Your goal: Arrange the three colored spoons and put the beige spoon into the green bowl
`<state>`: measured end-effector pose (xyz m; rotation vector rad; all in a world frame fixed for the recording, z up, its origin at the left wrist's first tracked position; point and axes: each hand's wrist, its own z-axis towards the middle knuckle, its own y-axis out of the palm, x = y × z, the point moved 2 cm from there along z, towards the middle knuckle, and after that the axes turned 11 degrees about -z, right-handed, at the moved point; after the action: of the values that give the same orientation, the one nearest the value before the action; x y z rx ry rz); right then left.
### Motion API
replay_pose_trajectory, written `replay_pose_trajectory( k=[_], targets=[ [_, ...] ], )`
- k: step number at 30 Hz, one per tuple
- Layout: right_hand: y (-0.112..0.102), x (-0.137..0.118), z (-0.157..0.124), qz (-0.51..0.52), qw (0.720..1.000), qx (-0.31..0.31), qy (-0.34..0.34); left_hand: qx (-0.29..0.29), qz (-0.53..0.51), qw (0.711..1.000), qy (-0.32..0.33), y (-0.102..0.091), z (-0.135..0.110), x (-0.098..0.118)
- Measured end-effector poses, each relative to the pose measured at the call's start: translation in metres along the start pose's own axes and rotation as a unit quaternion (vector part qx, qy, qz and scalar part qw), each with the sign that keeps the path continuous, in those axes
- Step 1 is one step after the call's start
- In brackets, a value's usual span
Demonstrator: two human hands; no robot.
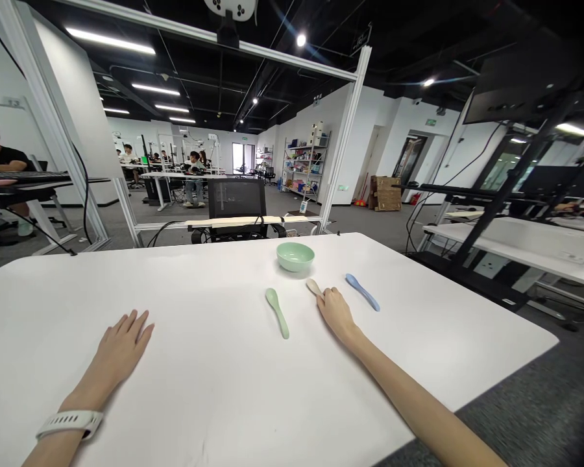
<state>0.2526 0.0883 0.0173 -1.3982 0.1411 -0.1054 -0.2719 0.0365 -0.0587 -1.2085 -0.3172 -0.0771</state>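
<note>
My right hand [336, 312] is closed around the handle of a beige spoon [313, 286], whose bowl end points toward a green bowl [296, 257] just beyond it. Most of that spoon's handle is hidden under my fingers. To the left of this hand lies a light green spoon [278, 314], and to its right a blue spoon [363, 292]; neither is touched. My left hand [124, 345] rests flat on the table at the left, fingers spread, holding nothing. A white band circles the left wrist.
The white table [199, 363] has rounded corners. A metal frame [343, 136] rises past its far edge, with a black mesh chair [237, 198] behind. Another white desk [525, 250] stands at the right. Several people sit at desks in the background.
</note>
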Motion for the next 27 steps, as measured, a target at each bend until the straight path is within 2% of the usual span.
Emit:
replay_pose_trajectory(
  k=[14,27],
  targets=[
    [0.001,-0.001,-0.001,-0.002,1.0,0.008,-0.004,-0.047,0.009,0.999,-0.024,-0.006,0.0,0.006],
    [0.005,0.001,0.001,-0.01,1.0,0.009,0.002,-0.01,0.01,1.0,0.0,0.003,0.004,-0.006]
  ],
)
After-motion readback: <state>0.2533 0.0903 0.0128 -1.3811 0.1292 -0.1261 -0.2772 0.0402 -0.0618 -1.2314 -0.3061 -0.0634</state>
